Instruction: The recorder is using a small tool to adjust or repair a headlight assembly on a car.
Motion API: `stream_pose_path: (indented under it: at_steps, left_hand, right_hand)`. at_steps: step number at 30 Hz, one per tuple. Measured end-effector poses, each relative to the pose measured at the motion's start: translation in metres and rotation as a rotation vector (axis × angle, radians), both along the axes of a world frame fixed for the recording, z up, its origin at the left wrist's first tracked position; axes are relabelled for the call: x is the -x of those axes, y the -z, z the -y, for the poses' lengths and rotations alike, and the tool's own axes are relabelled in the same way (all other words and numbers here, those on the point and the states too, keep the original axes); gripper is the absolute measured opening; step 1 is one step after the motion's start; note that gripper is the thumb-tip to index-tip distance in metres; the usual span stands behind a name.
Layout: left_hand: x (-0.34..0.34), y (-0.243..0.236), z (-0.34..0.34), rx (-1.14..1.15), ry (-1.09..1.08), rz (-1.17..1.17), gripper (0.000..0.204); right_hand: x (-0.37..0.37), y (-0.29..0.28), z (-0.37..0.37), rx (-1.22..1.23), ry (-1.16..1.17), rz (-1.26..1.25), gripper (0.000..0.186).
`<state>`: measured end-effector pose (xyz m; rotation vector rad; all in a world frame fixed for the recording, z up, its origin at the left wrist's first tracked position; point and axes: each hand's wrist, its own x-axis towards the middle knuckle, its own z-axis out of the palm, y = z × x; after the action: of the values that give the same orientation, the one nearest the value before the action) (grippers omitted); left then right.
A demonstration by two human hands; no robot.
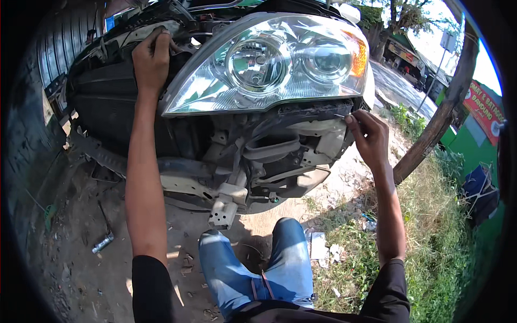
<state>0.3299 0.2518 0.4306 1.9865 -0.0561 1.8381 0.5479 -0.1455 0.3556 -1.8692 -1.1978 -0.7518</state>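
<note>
Silvery, thin and short, a rod-like piece (339, 115) sits at the pinched fingertips of the right hand (370, 134), a hold that suits something so slight. The left hand (152, 62) is curled; whether it grips anything, I cannot tell. Between the hands sits a large, clear-plastic headlight with an orange corner (293, 75), apparently supported by the dark, exposed front-end framework (272, 149) beneath. Well below the left hand, a silver metal cylinder (102, 243) lies on bare dirt (81, 269).

The thin piece (339, 116) at the right fingers (355, 129) is too small to identify; the car (272, 152) is cropped above.
</note>
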Motion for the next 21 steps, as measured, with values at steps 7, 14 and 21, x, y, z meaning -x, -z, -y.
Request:
stream_pose_path:
  at_steps: [7,14,21]
  left_hand:
    - [0.001,0.011,-0.026,0.032,0.029,0.041,0.034]
    - [-0.003,0.005,-0.014,0.023,-0.011,0.040,0.035]
    - [0.003,0.007,-0.030,0.016,-0.037,-0.014,0.034]
  right_hand:
    - [0.016,-0.026,-0.023,0.245,0.281,0.122,0.038]
    - [0.017,-0.020,-0.036,0.286,0.333,0.051,0.040]
    - [0.005,0.005,-0.046,0.051,0.290,0.014,0.038]
